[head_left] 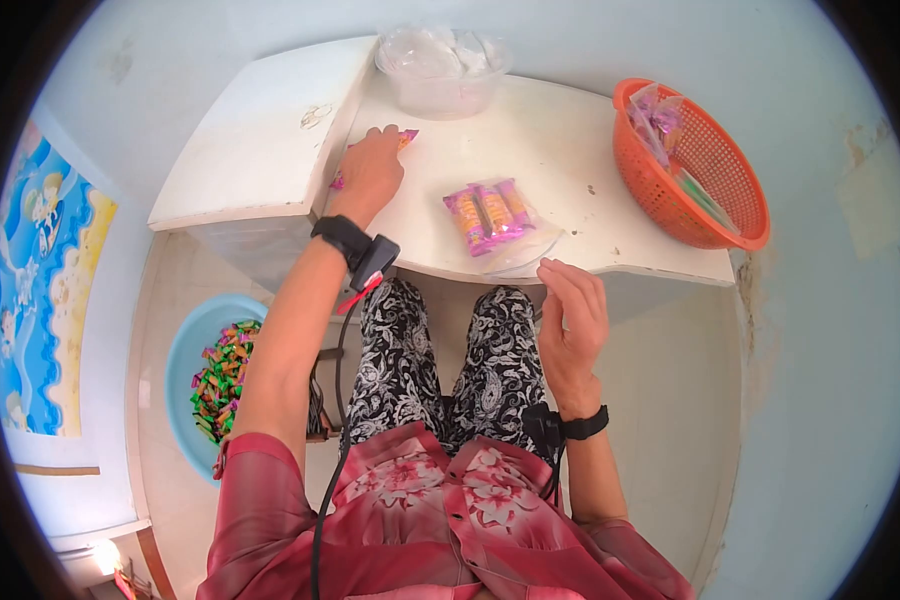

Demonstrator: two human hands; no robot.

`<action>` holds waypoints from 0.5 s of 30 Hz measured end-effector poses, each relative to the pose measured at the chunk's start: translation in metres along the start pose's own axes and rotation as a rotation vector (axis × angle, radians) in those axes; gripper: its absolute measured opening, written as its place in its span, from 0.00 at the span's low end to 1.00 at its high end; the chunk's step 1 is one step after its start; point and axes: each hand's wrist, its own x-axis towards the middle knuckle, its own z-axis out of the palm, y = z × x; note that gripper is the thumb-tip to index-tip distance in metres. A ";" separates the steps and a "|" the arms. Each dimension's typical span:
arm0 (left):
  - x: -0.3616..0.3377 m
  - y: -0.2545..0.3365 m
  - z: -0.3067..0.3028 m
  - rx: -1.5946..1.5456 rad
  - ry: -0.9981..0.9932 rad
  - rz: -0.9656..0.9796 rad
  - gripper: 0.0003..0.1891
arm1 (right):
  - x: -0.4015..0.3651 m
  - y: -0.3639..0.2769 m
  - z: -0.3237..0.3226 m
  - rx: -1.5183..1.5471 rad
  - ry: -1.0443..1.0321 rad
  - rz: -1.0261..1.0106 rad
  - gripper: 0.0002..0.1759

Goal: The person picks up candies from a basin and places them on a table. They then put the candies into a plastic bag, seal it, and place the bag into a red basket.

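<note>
On the white tabletop, my left hand (pixel 372 172) is closed over a purple-and-orange wrapped sweet (pixel 407 139). Part of the wrapper sticks out past the fingers, and more purple shows by the thumb side; the grip itself is hidden under the hand. To the right lies a clear plastic bag (pixel 540 245) with several purple-and-yellow wrapped sweets (pixel 490 214) side by side in it. My right hand (pixel 575 312) is held by the table's front edge, just below the bag's open end. Its fingers are loosely bent and apart, with nothing seen in them.
At the table's back stands a clear tub (pixel 442 88) of plastic bags. An orange basket (pixel 685 185) at the right holds filled purple packets. On the floor to the left, a blue basin (pixel 185 375) is full of green, orange and purple wrapped sweets. A raised white section (pixel 260 140) borders the left.
</note>
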 end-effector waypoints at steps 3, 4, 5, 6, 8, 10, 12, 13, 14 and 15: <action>-0.029 0.015 -0.036 -0.348 0.128 0.111 0.25 | 0.002 -0.001 -0.001 0.041 0.043 0.016 0.20; -0.040 0.021 -0.050 -0.398 0.113 0.181 0.29 | 0.003 0.000 -0.001 0.058 0.055 0.013 0.20; -0.053 0.030 -0.064 -0.449 0.098 0.246 0.34 | 0.003 0.001 -0.001 0.075 0.063 0.008 0.20; -0.067 0.042 -0.081 -0.507 0.045 0.309 0.35 | 0.004 -0.001 -0.001 0.167 0.057 0.070 0.21; -0.094 0.065 -0.113 -0.622 -0.064 0.430 0.38 | 0.006 -0.009 -0.002 0.354 0.043 0.197 0.23; -0.111 0.080 -0.123 -0.568 -0.065 0.545 0.39 | 0.010 -0.017 -0.006 0.439 -0.012 0.239 0.27; -0.122 0.091 -0.132 -0.475 -0.075 0.657 0.41 | 0.012 -0.024 -0.011 0.504 -0.058 0.270 0.28; -0.125 0.094 -0.135 -0.477 -0.086 0.675 0.42 | 0.011 -0.028 -0.013 0.527 -0.079 0.282 0.27; -0.128 0.097 -0.136 -0.480 -0.098 0.693 0.42 | 0.010 -0.030 -0.016 0.548 -0.099 0.295 0.27; -0.130 0.100 -0.137 -0.483 -0.107 0.711 0.42 | 0.008 -0.029 -0.018 0.525 -0.109 0.267 0.25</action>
